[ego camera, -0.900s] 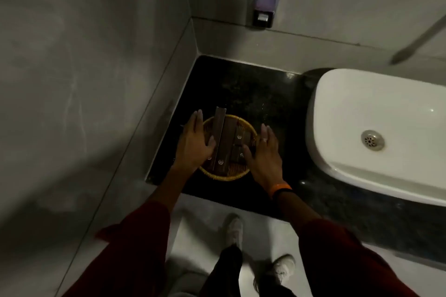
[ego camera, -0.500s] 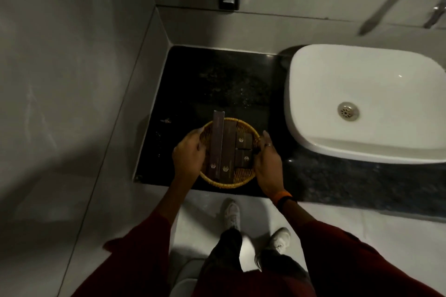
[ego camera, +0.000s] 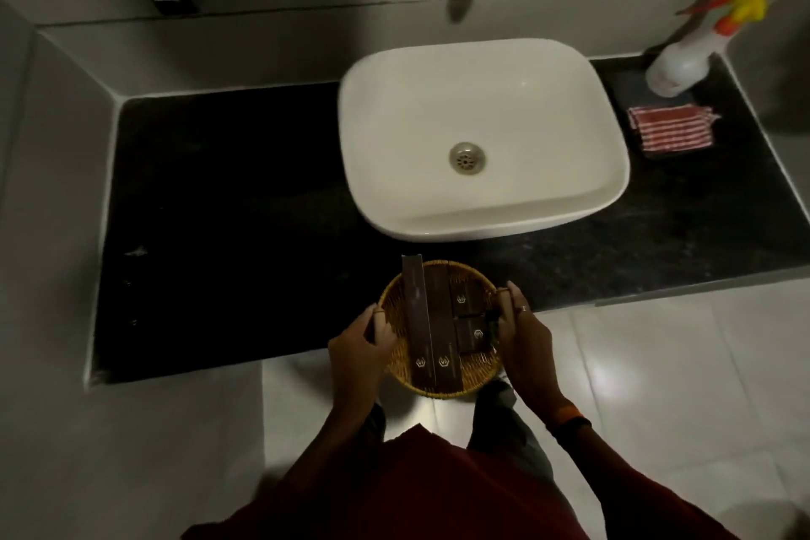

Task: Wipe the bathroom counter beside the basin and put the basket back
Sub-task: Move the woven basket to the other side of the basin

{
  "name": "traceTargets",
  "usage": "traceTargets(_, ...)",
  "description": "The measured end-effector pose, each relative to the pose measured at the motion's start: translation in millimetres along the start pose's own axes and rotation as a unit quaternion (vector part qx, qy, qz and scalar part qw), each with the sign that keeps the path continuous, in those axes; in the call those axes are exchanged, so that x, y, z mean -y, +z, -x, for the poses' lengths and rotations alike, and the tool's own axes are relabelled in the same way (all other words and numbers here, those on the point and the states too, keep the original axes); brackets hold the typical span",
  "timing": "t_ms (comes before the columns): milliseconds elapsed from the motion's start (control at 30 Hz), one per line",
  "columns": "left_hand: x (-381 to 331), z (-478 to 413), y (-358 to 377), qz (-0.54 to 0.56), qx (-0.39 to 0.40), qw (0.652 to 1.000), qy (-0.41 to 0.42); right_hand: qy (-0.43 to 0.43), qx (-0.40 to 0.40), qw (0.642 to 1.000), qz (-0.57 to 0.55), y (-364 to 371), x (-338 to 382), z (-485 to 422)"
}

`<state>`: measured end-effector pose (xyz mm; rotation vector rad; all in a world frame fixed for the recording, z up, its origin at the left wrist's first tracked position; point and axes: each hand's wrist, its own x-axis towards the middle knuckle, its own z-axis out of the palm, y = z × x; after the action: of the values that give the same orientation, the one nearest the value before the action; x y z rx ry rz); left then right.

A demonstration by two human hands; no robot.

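Two hands hold a round woven basket (ego camera: 440, 381) by its rim, the left hand (ego camera: 357, 357) closed on the left edge and the right hand (ego camera: 521, 333) closed on the right edge, each grip pinching the wicker between thumb and fingers. Honey-yellow in weave, the basket is shallow and carries dark brown boxes: two long narrow ones (ego camera: 427, 329) side by side, the left one jutting past the far rim, and two small square ones (ego camera: 467, 318) beside them, each stamped with a small pale emblem. It sits in the air at the front edge of the black counter (ego camera: 219, 210), half over the pale floor, just in front of the white basin (ego camera: 482, 101). Right of the basin lie a red-and-white striped cloth (ego camera: 806, 132) and a white spray bottle (ego camera: 681, 66).
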<state>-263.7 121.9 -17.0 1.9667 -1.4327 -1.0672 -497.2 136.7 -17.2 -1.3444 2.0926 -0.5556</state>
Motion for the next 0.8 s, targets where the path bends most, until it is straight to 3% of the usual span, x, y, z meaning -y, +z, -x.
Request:
traceTargets(467, -193.0, 19.0, 243.9, 0.021, 0.048, 0.998, 0.046, 0.032, -0.051, 0.995, -0.074, -212.1, -190.4, -108.7)
traceTargets(800, -259.2, -44.8, 318.6, 0.03, 0.002, 1.0, 0.004, 0.04, -0.022, 0.99, -0.131, -259.7, -218.5, -219.0)
